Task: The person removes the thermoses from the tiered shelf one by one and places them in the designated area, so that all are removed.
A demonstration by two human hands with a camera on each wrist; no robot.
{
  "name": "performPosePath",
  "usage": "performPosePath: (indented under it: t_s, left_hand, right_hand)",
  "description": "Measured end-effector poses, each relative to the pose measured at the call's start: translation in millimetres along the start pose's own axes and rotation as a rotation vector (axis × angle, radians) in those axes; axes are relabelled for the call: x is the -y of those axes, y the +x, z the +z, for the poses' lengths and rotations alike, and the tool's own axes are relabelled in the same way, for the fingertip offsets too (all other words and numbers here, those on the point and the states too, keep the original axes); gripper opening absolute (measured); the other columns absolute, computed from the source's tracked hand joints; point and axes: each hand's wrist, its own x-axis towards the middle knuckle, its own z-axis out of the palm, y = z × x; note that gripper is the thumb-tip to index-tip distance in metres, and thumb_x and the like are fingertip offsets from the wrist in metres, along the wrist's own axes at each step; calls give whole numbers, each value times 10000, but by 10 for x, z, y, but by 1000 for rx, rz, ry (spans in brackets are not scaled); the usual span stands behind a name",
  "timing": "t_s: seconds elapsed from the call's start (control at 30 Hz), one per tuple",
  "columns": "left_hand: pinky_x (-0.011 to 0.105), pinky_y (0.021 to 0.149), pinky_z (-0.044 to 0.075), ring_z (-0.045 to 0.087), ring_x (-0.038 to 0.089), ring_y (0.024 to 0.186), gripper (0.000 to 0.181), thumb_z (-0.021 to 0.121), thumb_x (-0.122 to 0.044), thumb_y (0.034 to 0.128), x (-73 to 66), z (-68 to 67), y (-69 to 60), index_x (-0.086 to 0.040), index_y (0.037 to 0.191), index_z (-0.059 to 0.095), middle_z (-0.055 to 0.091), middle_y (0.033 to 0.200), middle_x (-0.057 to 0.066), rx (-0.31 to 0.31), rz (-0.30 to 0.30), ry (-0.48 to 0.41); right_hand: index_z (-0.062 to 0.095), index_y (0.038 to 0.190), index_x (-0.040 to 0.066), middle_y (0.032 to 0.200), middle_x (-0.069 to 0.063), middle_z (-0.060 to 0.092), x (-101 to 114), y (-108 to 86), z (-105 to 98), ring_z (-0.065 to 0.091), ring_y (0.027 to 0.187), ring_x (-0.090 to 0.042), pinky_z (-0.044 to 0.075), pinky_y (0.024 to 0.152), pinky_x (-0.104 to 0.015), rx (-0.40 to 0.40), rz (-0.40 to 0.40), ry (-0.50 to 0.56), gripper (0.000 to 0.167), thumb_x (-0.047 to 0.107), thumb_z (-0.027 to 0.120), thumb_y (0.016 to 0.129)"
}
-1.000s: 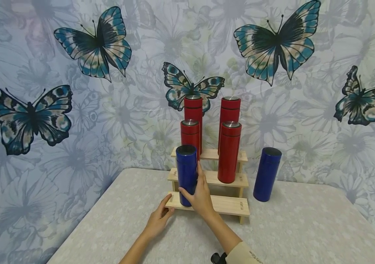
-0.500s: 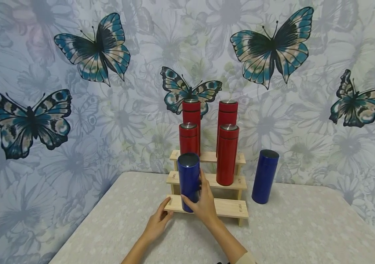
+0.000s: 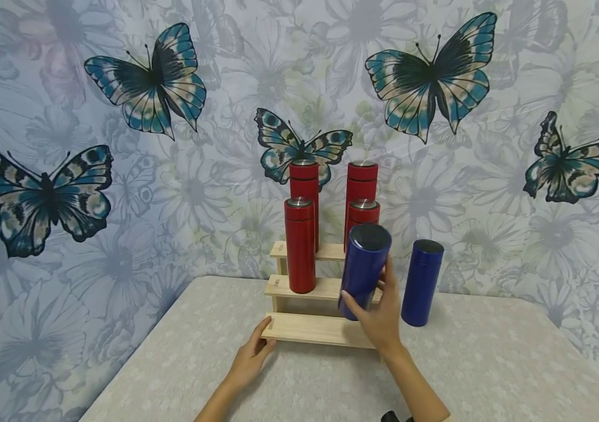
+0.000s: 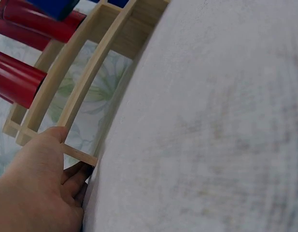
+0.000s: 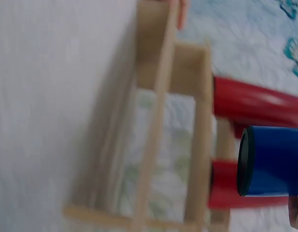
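Observation:
My right hand (image 3: 384,319) grips a blue thermos flask (image 3: 365,261) from its right side. The flask leans to the right, lifted over the right part of the lowest step of a three-step wooden stand (image 3: 310,329). In the right wrist view the dark base of this flask (image 5: 276,162) shows clear of the step. My left hand (image 3: 249,357) holds the left end of the lowest step. The left wrist view has its thumb on top and curled fingers underneath. Red thermos flasks (image 3: 300,252) stand in pairs on the middle and top steps; the held flask partly hides one.
A second blue thermos flask (image 3: 422,284) stands on the pale tablecloth (image 3: 489,351) to the right of the stand. Behind the table's far edge hangs a wall covering (image 3: 199,193) printed with flowers and butterflies.
My right hand has carried the blue thermos flask from the lowest step's left end up and to the right, tilting it. My left hand keeps its hold on the stand.

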Motion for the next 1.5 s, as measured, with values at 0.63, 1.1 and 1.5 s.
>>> performPosePath:
  t_s: [0.63,1.1,1.5]
  left_hand:
    - [503,950,387,462,415,1176,571,511,-297,954,8,-9,19,-167,1453,266,369,1357,313,9,1,-7]
    - [468,937,411,490,384,1161,570,522,-322,944,14,-2,30,-186,1447,291,378,1353,310,12,-14,11]
    - [491,925,418,481,398,1165,570,498,-345,954,23,-1,41,-216,1456,261,371,1356,312,23,-32,10]
  right_hand:
    - [212,1461,64,1335,-94,447,-857,415,-1326,457,1069,-132,379,810,-192,-232,194,-287,1028,-9,811,628]
    - [153,1490,197,1320,-270,396,-1575,-298,-1639,434,1019,-386,360,790,-506,-130,432,-427,1096,-44,802,641]
    - [100,1494,198,1356,-280,362,-1938,-358,-1673,425,1051,-430,350,826,-575,-77,475,-408,1104,-25,796,667]
